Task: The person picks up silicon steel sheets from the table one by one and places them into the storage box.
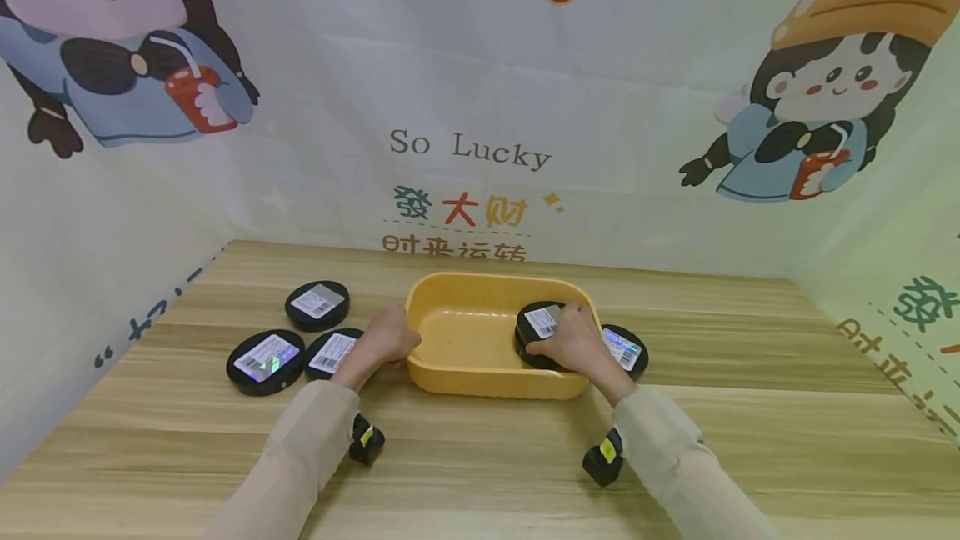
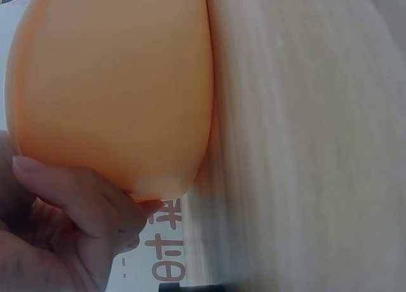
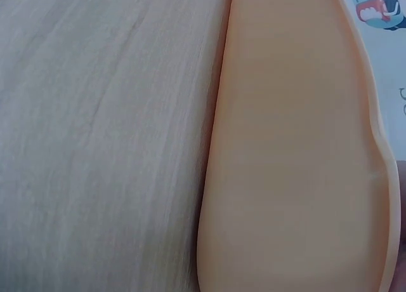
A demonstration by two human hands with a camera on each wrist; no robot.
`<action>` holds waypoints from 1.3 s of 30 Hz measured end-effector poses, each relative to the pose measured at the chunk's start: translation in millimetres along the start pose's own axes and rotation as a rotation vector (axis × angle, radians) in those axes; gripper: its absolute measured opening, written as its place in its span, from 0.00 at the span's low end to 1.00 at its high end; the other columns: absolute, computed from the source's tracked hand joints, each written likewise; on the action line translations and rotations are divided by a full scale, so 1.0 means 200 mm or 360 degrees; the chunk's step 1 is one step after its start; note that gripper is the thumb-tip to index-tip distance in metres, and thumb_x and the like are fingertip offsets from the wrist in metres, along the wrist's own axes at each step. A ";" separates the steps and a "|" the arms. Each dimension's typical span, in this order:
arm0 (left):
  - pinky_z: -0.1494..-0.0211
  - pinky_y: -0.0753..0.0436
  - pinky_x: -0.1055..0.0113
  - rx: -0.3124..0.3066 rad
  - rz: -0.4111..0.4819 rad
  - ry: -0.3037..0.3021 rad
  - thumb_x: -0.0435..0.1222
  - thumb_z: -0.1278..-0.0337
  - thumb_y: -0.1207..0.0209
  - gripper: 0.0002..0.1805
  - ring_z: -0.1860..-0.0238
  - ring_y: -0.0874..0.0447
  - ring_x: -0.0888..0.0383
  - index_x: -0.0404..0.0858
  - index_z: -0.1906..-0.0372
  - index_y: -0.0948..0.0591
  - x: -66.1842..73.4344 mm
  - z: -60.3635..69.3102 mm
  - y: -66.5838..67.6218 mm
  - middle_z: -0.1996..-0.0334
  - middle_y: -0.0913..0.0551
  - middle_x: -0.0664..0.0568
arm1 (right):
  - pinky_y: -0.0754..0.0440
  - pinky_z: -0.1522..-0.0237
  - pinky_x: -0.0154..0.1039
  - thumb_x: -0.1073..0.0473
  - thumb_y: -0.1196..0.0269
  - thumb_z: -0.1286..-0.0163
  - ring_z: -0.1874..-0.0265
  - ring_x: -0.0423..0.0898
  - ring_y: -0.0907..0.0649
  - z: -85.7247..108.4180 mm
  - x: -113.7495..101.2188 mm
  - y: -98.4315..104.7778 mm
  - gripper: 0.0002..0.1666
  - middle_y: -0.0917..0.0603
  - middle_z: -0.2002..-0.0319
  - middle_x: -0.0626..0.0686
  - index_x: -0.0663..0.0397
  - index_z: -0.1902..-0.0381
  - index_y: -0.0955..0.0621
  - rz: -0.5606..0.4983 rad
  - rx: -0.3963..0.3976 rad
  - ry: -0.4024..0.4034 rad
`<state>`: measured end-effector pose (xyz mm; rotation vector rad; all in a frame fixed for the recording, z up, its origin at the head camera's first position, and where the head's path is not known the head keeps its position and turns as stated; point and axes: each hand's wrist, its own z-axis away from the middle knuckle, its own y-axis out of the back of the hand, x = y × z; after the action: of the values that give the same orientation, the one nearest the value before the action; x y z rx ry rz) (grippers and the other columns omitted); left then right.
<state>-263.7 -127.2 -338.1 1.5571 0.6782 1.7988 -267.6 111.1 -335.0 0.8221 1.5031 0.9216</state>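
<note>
A yellow plastic basin (image 1: 465,383) sits on the wooden table. My left hand (image 1: 388,335) grips its left rim; in the left wrist view the thumb (image 2: 38,171) lies against the basin wall. Inside the basin's right end, my right hand (image 1: 576,342) holds a round black disc (image 1: 534,320) with a white barcode label. Another disc edge shows beneath it, so they look stacked. The right wrist view shows mostly the basin's outer wall (image 3: 292,152), with only a sliver of hand at the right edge.
Left of the basin lie three similar labelled black discs, among them a back one (image 1: 317,305), a front one (image 1: 266,362) and one (image 1: 330,352) partly behind my left wrist. Another disc (image 1: 628,352) lies just right of the basin. A printed cloth (image 1: 472,90) stands behind the table.
</note>
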 end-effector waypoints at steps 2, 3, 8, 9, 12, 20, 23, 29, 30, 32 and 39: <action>0.92 0.41 0.78 0.0003 -0.0005 -0.0003 0.24 0.55 0.54 0.03 0.95 0.40 0.65 0.30 0.78 0.31 0.00 0.00 0.00 0.94 0.36 0.53 | 0.27 0.56 0.47 0.51 0.30 0.55 0.59 0.57 0.29 0.00 0.00 0.00 0.39 0.31 0.59 0.69 0.77 0.57 0.34 0.0013 -0.0008 -0.0014; 0.92 0.41 0.78 0.0005 -0.0007 -0.0003 0.24 0.55 0.54 0.03 0.95 0.40 0.65 0.31 0.78 0.31 0.00 0.00 0.00 0.94 0.36 0.53 | 0.27 0.56 0.47 0.52 0.30 0.55 0.59 0.57 0.29 0.00 0.00 -0.01 0.39 0.31 0.59 0.69 0.77 0.57 0.34 0.0014 -0.0012 -0.0026; 0.91 0.40 0.78 0.0014 -0.0006 -0.0001 0.24 0.56 0.54 0.03 0.95 0.40 0.65 0.30 0.77 0.30 0.00 0.00 -0.01 0.93 0.35 0.52 | 0.27 0.56 0.47 0.52 0.30 0.56 0.60 0.57 0.28 -0.01 0.00 -0.01 0.37 0.30 0.60 0.67 0.76 0.59 0.32 0.0038 -0.0024 -0.0053; 0.91 0.40 0.78 0.0016 -0.0004 -0.0001 0.24 0.56 0.54 0.03 0.94 0.40 0.65 0.30 0.77 0.30 0.00 0.00 -0.01 0.92 0.35 0.52 | 0.27 0.56 0.47 0.52 0.30 0.56 0.59 0.57 0.29 -0.01 0.00 -0.01 0.37 0.30 0.61 0.66 0.76 0.59 0.31 0.0044 -0.0028 -0.0056; 0.91 0.40 0.78 0.0020 0.0003 -0.0004 0.24 0.56 0.54 0.02 0.94 0.39 0.65 0.30 0.77 0.30 0.00 0.00 -0.01 0.92 0.34 0.51 | 0.27 0.57 0.47 0.51 0.31 0.56 0.60 0.57 0.28 -0.01 -0.01 -0.01 0.36 0.30 0.61 0.66 0.76 0.59 0.31 0.0072 -0.0034 -0.0053; 0.91 0.40 0.78 0.0006 0.0008 0.0018 0.24 0.54 0.54 0.02 0.94 0.39 0.65 0.29 0.75 0.30 0.01 0.00 -0.01 0.91 0.34 0.51 | 0.27 0.55 0.48 0.50 0.30 0.57 0.58 0.59 0.28 0.00 -0.02 0.00 0.40 0.29 0.59 0.68 0.78 0.57 0.31 0.0118 -0.0055 -0.0043; 0.91 0.40 0.78 0.0004 0.0013 0.0024 0.25 0.54 0.54 0.02 0.94 0.40 0.65 0.29 0.75 0.31 0.01 0.00 0.00 0.91 0.34 0.51 | 0.27 0.55 0.47 0.48 0.29 0.58 0.58 0.58 0.28 -0.04 0.02 -0.03 0.42 0.29 0.59 0.67 0.77 0.57 0.31 0.0137 -0.0053 -0.0040; 0.91 0.41 0.78 0.0004 -0.0015 0.0019 0.25 0.54 0.54 0.03 0.95 0.40 0.65 0.29 0.76 0.30 0.01 0.01 0.00 0.93 0.35 0.52 | 0.26 0.60 0.45 0.39 0.29 0.63 0.61 0.58 0.28 -0.16 0.15 -0.15 0.47 0.29 0.62 0.66 0.75 0.58 0.31 0.0240 -0.0002 0.0046; 0.91 0.41 0.78 0.0003 -0.0015 0.0022 0.25 0.54 0.54 0.02 0.95 0.40 0.64 0.29 0.76 0.30 0.01 0.01 0.00 0.93 0.35 0.52 | 0.26 0.60 0.46 0.40 0.29 0.62 0.61 0.58 0.27 -0.16 0.14 -0.14 0.47 0.29 0.62 0.66 0.75 0.58 0.31 0.0242 -0.0004 0.0049; 0.91 0.40 0.78 -0.0002 -0.0010 0.0033 0.25 0.53 0.53 0.02 0.94 0.39 0.64 0.29 0.75 0.30 0.01 0.01 0.00 0.93 0.35 0.52 | 0.26 0.58 0.48 0.46 0.28 0.61 0.60 0.59 0.27 -0.10 0.07 -0.08 0.45 0.29 0.60 0.68 0.77 0.57 0.31 0.0234 -0.0047 0.0010; 0.91 0.40 0.78 0.0008 0.0001 0.0026 0.25 0.53 0.53 0.02 0.94 0.39 0.64 0.29 0.74 0.31 0.01 0.01 0.00 0.92 0.35 0.52 | 0.26 0.56 0.48 0.55 0.29 0.58 0.60 0.61 0.26 0.03 -0.03 0.00 0.39 0.30 0.62 0.70 0.79 0.58 0.33 0.0202 0.0000 0.0041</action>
<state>-262.3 -126.1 -336.4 1.5477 0.6907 1.8135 -261.6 105.9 -331.7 0.9169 1.4865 1.0292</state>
